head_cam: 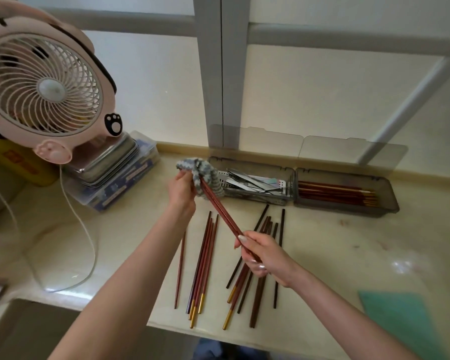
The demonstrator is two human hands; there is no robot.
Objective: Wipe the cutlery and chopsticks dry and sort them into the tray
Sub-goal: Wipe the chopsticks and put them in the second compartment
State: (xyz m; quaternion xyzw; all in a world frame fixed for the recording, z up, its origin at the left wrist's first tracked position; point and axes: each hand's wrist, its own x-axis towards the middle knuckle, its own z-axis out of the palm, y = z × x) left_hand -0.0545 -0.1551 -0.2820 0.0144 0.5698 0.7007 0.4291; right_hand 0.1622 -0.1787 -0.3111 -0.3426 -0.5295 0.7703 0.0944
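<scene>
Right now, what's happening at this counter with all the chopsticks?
A person is wiping a red-brown chopstick pair: the right hand holds one end while the left hand grips a grey cloth wrapped round the other. More loose chopsticks lie on the counter below. At the back, the tray holds metal cutlery in its left compartment and stored chopsticks in its right.

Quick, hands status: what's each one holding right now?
Left hand: grips the grey cloth, wrapped round the tips of the red-brown chopsticks.
Right hand: grips those chopsticks at their other end.
</scene>
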